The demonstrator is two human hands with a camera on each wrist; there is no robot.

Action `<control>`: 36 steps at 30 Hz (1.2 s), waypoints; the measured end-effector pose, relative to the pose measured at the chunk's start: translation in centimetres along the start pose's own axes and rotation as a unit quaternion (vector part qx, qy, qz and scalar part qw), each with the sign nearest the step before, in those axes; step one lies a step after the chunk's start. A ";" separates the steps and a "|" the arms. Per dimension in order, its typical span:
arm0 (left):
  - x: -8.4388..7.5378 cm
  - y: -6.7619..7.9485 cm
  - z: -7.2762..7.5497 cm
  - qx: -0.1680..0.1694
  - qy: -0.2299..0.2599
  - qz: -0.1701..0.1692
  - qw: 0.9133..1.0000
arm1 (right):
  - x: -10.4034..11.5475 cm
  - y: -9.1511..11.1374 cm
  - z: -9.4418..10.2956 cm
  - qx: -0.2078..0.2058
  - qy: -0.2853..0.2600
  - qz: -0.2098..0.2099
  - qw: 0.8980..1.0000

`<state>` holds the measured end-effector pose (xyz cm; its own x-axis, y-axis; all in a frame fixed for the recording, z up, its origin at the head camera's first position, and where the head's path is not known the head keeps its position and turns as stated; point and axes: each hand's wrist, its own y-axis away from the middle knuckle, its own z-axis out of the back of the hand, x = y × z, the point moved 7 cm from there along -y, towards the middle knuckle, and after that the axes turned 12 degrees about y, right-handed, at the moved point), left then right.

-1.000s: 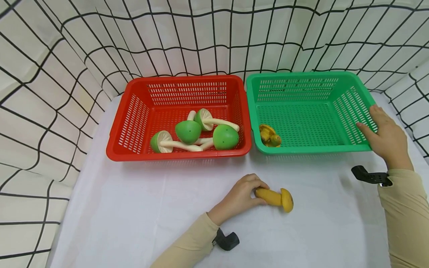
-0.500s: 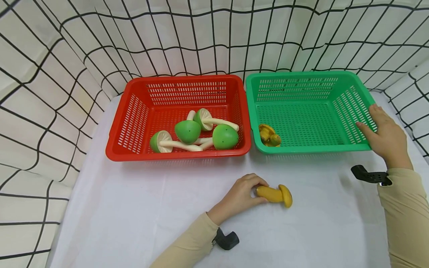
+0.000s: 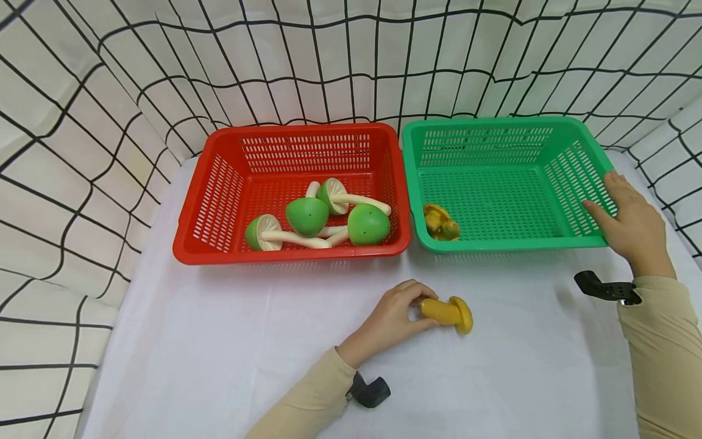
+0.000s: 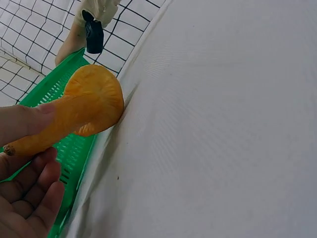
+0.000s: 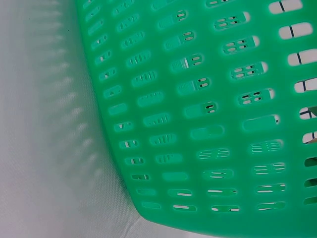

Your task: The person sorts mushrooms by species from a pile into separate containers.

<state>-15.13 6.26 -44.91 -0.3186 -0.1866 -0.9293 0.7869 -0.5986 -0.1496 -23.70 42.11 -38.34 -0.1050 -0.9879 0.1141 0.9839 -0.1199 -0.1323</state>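
Note:
My left hand point(image 3: 390, 317) pinches the stem of a yellow mushroom point(image 3: 446, 312) between thumb and fingers, in front of the baskets. In the left wrist view the mushroom's round cap point(image 4: 99, 96) points away from the hand, its stem lying under the thumb. My right hand point(image 3: 636, 225) grips the right side of the green basket point(image 3: 510, 245), the thumb over the rim on the inner side; its other fingers are partly hidden. Only the basket's slotted wall point(image 5: 198, 119) fills the right wrist view. Inside that basket, at the near left corner, lies another yellow mushroom point(image 3: 440, 222).
A red basket point(image 3: 290, 256) stands against the green one on its left, holding several green-capped mushrooms point(image 3: 307, 216) with white stems. White cloth point(image 3: 219, 341) covers the table. Black netting point(image 3: 329, 55) over white fabric closes off the back and sides.
The left hand has tilted the yellow mushroom and drawn it slightly up and left in the head view, its cap turning to show more underside. The right hand and baskets have stayed put.

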 end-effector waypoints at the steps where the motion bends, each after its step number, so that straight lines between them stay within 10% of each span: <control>1: -0.1 0.0 0.1 -0.001 0.000 -0.003 1.000 | 0.0 0.0 0.0 0.000 -0.001 0.000 1.000; 36: -5.2 -2.0 3.0 -0.051 0.026 -0.095 0.994 | -0.1 0.1 0.0 -0.007 -0.002 0.005 1.000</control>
<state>-16.57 6.09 -38.74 -0.4418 -0.0360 -0.8964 0.7656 -0.5361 -0.3558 -23.62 42.18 -38.33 -0.0952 -0.9886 0.1170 0.9828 -0.1120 -0.1469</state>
